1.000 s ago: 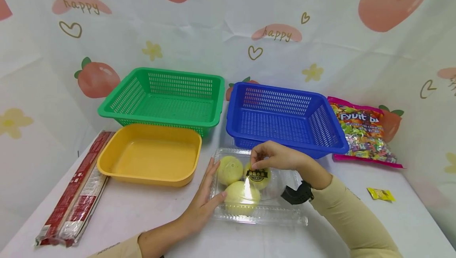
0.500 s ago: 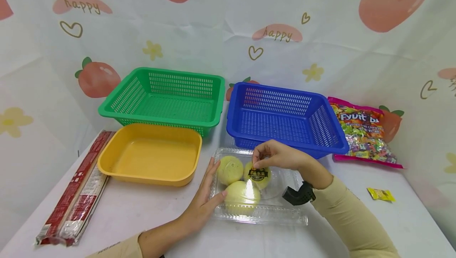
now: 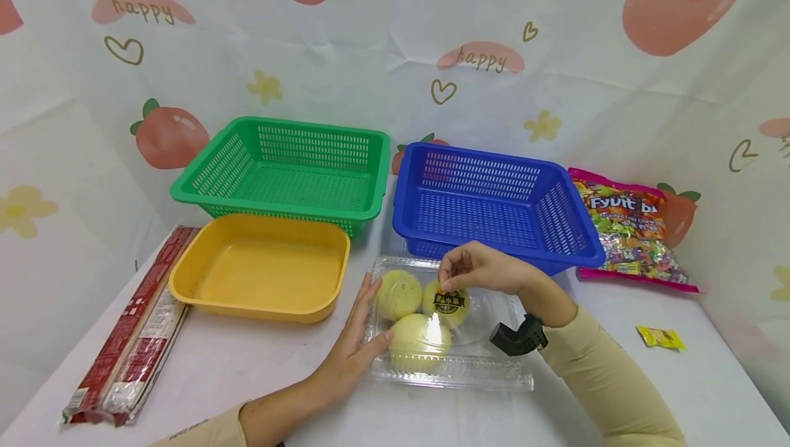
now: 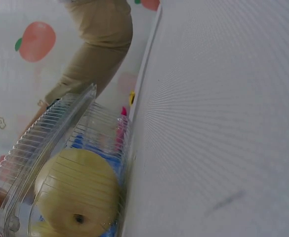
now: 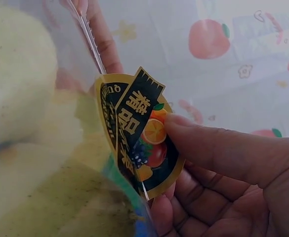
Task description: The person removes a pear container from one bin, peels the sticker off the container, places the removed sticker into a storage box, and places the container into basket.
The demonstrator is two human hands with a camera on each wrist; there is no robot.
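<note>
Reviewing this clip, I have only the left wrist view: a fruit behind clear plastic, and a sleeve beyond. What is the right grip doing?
Observer: The right grip pinches a sticker on the box.
Operator: How many fruits show in the box?
Observer: Three fruits, seen through the plastic in the head view.
Operator: I see blue behind them. Is there another basket?
Observer: Yes, a green basket, left of the blue basket in the head view.

The white counter (image 3: 247,365) is carrying a green basket (image 3: 296,185), blue basket (image 3: 475,219), yellow tray (image 3: 265,272), clear box (image 3: 463,370), candy bag (image 3: 632,234) and small packet (image 3: 660,337); on its left side, long red packages (image 3: 126,341), perhaps two, are lying.
</note>
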